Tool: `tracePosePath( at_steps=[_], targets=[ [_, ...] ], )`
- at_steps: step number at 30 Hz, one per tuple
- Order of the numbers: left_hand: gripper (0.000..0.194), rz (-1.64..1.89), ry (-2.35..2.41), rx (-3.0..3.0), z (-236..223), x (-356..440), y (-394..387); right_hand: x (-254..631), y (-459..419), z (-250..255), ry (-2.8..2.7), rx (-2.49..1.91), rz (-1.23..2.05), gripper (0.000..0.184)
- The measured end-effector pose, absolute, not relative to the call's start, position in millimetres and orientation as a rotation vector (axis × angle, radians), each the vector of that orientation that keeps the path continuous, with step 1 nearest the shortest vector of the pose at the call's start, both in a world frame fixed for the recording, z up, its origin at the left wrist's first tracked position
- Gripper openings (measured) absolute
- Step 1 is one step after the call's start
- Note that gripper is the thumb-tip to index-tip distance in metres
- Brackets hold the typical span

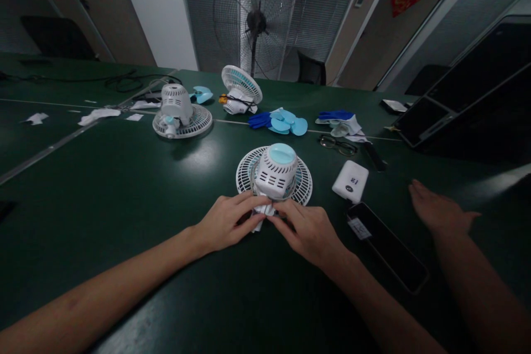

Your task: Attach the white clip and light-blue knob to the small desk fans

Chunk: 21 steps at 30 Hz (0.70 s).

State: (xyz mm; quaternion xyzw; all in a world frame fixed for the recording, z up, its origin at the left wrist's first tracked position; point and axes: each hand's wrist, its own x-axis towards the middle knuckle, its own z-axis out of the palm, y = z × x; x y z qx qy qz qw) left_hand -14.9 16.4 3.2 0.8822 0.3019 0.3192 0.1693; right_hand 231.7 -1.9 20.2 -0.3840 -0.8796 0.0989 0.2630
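A small white fan (276,174) lies face down on the dark green table before me. Its round slatted grille (305,182) is underneath, and the motor housing with its light blue cap (282,153) points up. At the near side of the housing, my left hand (230,220) pinches a small white piece (265,209) between thumb and fingers. My right hand (311,229) grips the same piece from the other side, fingertips closed. The fingers partly cover the piece, so its exact shape is hidden.
Another person's open hand (442,213) rests at the right, beside a phone (390,249) and a white power bank (350,180). Beyond are glasses (338,145), gloves (340,121), light blue fan blades (288,121) and two more fans, one face down (176,108), one tilted (240,88).
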Motion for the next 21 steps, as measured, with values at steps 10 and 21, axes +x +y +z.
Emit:
tracePosePath(
  at_steps=[10,21],
  targets=[
    [0.033,0.901,0.871,2.52,3,-14,16,221,-5,14,-2.08,-1.187,0.802,0.029],
    [0.032,0.886,0.867,2.482,2,-15,16,209,-9,16,-1.839,-1.231,1.094,0.048]
  ],
)
